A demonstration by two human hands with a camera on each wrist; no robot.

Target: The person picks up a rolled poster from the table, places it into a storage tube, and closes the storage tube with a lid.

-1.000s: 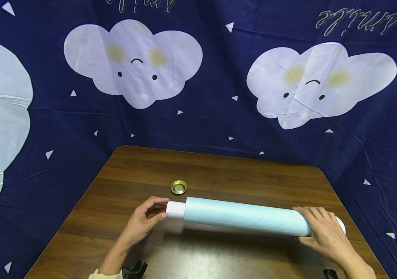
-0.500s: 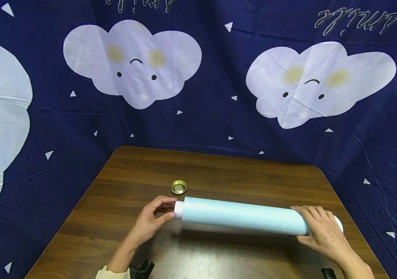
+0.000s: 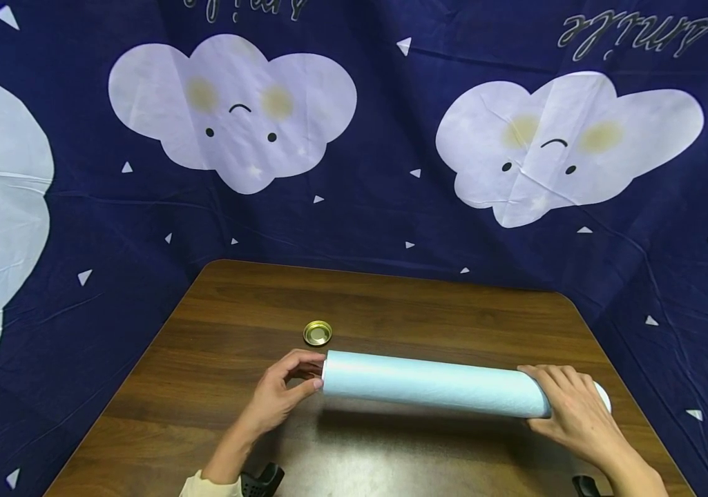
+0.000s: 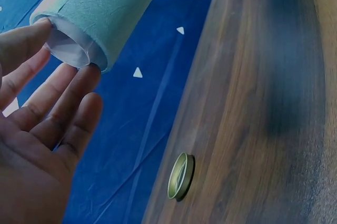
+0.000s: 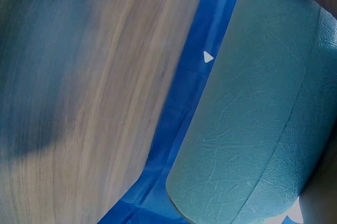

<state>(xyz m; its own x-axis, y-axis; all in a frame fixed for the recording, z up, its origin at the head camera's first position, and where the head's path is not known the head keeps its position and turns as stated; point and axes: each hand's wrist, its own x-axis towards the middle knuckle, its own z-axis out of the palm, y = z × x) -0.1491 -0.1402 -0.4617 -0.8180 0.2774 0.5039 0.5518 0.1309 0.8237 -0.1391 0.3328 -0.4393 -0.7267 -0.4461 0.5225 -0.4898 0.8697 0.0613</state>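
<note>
A long light blue cardboard tube [image 3: 428, 383] lies across the head view, held above the table. A white paper roll [image 4: 68, 50] sits inside its left end, its edge about level with the rim in the left wrist view. My left hand [image 3: 282, 390] touches that end with thumb and fingertips spread around the opening. My right hand [image 3: 571, 407] grips the tube near its right end, fingers over the top and thumb below. Past that hand a rounded white end [image 3: 604, 397] shows. In the right wrist view the tube [image 5: 258, 113] fills much of the frame.
A small round gold metal lid [image 3: 318, 333] lies on the brown wooden table [image 3: 391, 297], just beyond the left hand. Behind the table hangs a dark blue cloth [image 3: 378, 207] printed with white clouds.
The white roll has slid rightward into the tube, from sticking well out to about level with the rim. My left hand has moved right with it; the right hand keeps its grip.
</note>
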